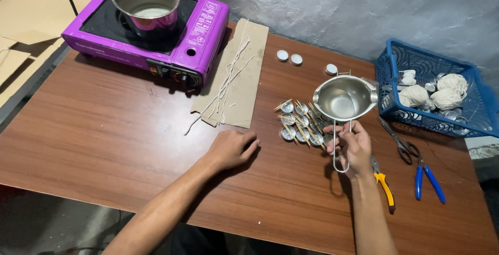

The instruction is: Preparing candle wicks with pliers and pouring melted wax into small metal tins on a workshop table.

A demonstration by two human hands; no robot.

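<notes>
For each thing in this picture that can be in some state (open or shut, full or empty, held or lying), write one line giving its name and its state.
small metal pouring pot: held up by its wire handle, looks empty
right hand: closed on the handle
left hand: flat on the table, empty
steel pot: on the purple stove, pale contents inside
scissors: lying shut
blue-handled pliers: lying, handles apart
blue basket: holding string balls

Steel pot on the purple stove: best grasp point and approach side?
Judging by shape, take the steel pot at its rim, from above. No handle shows on it in this view, its mouth is open and it stands upright on the purple stove. The near-right rim looks easiest, though it may be hot. The right hand already holds the small pouring pot; the left hand rests free.
</notes>
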